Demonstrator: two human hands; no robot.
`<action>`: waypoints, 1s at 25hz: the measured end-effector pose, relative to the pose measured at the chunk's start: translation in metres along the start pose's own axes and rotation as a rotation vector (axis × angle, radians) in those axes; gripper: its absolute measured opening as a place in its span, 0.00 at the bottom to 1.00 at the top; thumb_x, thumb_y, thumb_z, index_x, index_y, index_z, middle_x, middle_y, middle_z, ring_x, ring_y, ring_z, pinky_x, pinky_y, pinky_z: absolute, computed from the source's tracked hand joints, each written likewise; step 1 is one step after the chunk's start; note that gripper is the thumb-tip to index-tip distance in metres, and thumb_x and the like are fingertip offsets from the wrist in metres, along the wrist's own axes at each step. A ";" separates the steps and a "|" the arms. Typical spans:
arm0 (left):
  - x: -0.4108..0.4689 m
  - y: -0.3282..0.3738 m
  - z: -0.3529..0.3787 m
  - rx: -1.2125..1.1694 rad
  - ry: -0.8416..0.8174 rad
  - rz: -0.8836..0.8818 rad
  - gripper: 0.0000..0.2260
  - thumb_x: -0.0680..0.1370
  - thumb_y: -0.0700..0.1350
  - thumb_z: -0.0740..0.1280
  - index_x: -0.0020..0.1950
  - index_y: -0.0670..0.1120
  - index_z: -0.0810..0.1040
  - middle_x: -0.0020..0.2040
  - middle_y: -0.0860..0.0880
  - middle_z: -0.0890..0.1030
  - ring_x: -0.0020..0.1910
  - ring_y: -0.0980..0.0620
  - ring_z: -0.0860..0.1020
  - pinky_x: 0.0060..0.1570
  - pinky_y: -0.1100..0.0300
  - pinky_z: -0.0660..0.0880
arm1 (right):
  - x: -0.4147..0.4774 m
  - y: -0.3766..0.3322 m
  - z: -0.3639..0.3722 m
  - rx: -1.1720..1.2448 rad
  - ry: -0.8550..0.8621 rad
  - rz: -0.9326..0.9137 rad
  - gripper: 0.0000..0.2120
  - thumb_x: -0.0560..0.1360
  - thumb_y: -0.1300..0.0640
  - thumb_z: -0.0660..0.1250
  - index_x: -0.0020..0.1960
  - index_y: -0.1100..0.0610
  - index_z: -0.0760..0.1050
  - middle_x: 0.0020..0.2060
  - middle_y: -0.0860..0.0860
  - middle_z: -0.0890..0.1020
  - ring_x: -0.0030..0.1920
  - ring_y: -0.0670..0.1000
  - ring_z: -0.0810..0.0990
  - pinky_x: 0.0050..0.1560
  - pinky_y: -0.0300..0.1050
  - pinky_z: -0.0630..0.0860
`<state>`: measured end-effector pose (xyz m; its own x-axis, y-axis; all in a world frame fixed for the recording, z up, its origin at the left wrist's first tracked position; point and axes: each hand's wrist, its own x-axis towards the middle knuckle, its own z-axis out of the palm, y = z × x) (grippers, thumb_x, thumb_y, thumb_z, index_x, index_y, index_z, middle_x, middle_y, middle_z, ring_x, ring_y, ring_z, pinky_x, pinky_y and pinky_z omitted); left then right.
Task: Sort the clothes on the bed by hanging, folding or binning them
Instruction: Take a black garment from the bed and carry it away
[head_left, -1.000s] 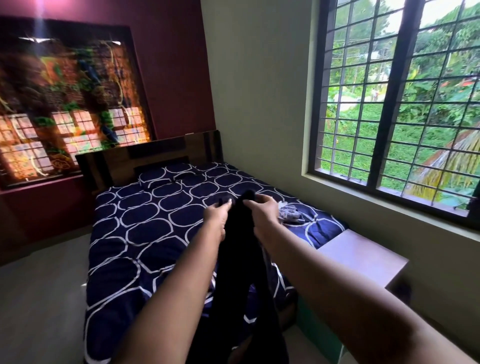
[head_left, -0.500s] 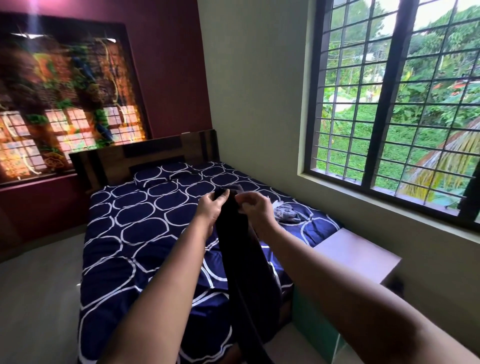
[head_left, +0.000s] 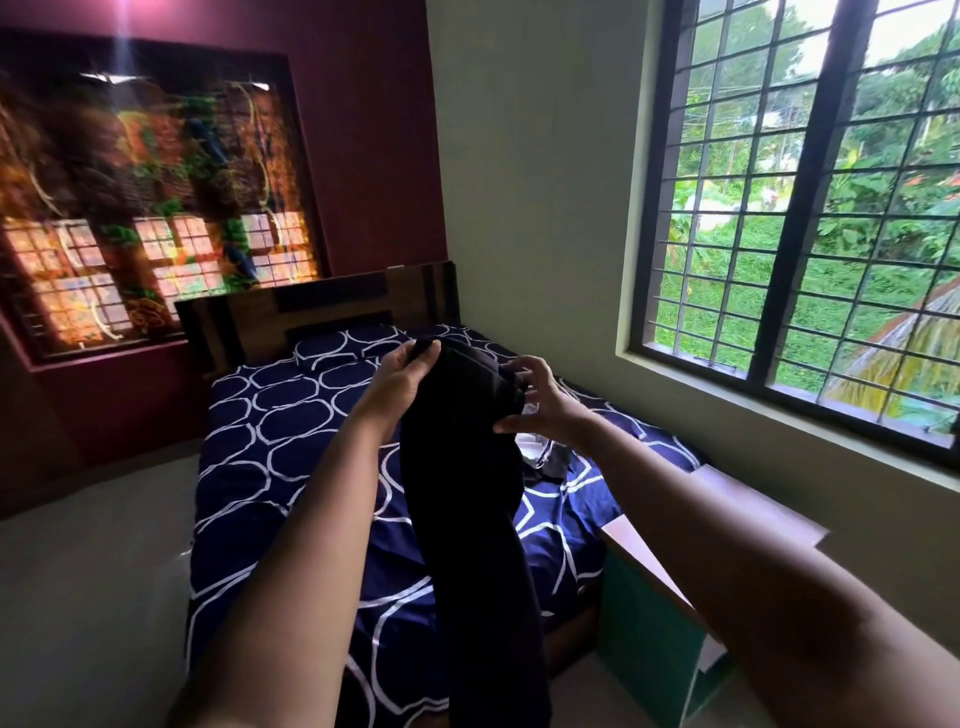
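A black garment (head_left: 467, 493) hangs above the bed (head_left: 291, 467), its top corner gripped in the left hand (head_left: 405, 379); the right hand (head_left: 545, 408), fingers spread, touches the opposite edge. Beyond, crumpled clothes (head_left: 548, 460) lie on the bedcover.

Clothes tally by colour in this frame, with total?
Black: 1, the black garment, gripped by the left hand, right hand at its edge.
Grey-white: 1, the crumpled grey-white garment on the bed; possibly more than one piece.
Total: 2
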<state>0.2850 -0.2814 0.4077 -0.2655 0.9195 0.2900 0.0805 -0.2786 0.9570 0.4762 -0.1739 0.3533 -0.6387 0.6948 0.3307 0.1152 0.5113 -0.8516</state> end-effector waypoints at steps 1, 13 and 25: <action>-0.001 0.000 -0.004 0.012 0.019 0.007 0.08 0.81 0.46 0.61 0.51 0.43 0.77 0.41 0.50 0.82 0.40 0.56 0.81 0.39 0.66 0.77 | -0.003 0.001 0.005 0.089 0.018 0.021 0.31 0.67 0.71 0.74 0.62 0.53 0.63 0.51 0.49 0.73 0.40 0.41 0.77 0.43 0.34 0.76; -0.023 0.004 -0.045 -0.081 0.111 -0.009 0.09 0.81 0.49 0.62 0.46 0.46 0.79 0.42 0.49 0.82 0.41 0.52 0.81 0.43 0.60 0.78 | -0.006 -0.003 0.056 0.741 -0.160 0.133 0.21 0.68 0.73 0.67 0.56 0.54 0.70 0.47 0.53 0.77 0.44 0.49 0.79 0.43 0.44 0.78; -0.024 -0.011 -0.088 0.022 0.357 -0.017 0.10 0.79 0.53 0.64 0.45 0.48 0.79 0.42 0.49 0.82 0.42 0.50 0.81 0.43 0.57 0.76 | 0.022 -0.053 0.038 -0.234 -0.102 -0.225 0.22 0.66 0.71 0.74 0.59 0.61 0.76 0.54 0.54 0.76 0.52 0.50 0.75 0.55 0.47 0.77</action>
<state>0.2057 -0.3248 0.3902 -0.5859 0.7679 0.2591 0.0925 -0.2543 0.9627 0.4272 -0.2046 0.3910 -0.7395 0.5033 0.4470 0.1266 0.7562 -0.6420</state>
